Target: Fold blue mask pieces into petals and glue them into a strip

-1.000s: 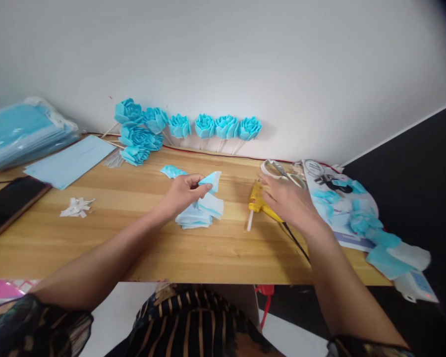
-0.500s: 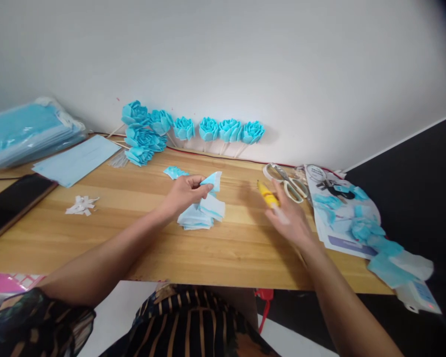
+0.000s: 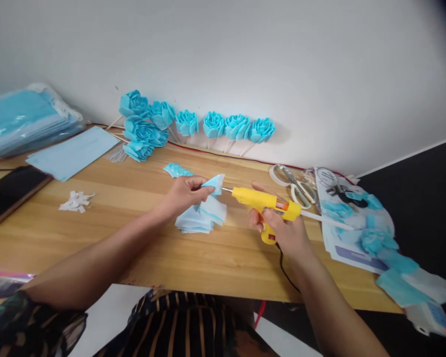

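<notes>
Between the thumb and fingers of my left hand [image 3: 186,194] is a folded blue-and-white fabric piece [image 3: 218,182]. My right hand [image 3: 282,228] grips a yellow glue gun [image 3: 258,198], its metal nozzle at the right edge of that piece; whether they touch I cannot tell. A white glue stick [image 3: 327,219] sticks out of the gun's back, and a black cord hangs below. Under my left hand lies a stack of pale blue fabric pieces [image 3: 195,219]. Just behind that hand rest small folded blue petals [image 3: 176,170].
Blue fabric roses [image 3: 213,124] on sticks lean along the wall. Scissors [image 3: 301,187] and a tape roll [image 3: 278,174] lie at the back right, beside papers with blue scraps [image 3: 379,240]. To the left are white clippings [image 3: 77,202], a phone [image 3: 13,196], blue sheets [image 3: 74,152] and a plastic-wrapped pack [image 3: 29,121].
My right hand has turned the glue gun so it points left, and its nozzle has come up to the fabric piece. My left hand still pinches the piece in nearly the same place.
</notes>
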